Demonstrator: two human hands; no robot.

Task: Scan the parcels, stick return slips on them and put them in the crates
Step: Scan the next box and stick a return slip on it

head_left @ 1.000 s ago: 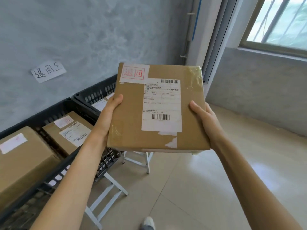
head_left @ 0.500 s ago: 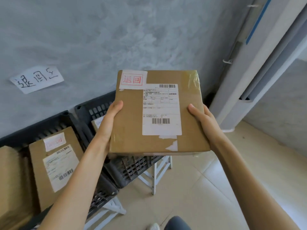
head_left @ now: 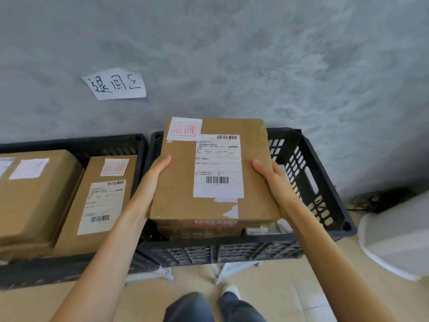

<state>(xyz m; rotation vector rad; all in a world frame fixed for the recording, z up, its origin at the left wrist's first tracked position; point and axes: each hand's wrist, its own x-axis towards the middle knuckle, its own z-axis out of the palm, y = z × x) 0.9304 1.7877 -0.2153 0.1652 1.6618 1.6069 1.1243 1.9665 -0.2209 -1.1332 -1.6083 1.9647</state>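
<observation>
Head cam: looked down at crates by wall.
Left crate (head_left: 72, 145): held 2 boxes w/ slips.
Left hand (head_left: 151, 182): gripped parcel's left edge.
Parcel (head_left: 181, 182): flat, over right crate (head_left: 320, 182), return slip (head_left: 184, 129) top-left.
Right hand (head_left: 274, 182): gripped right edge.

Both arms outstretched, left grip (head_left: 155, 175) and right grip (head_left: 271, 180) clasping opposite edges
</observation>
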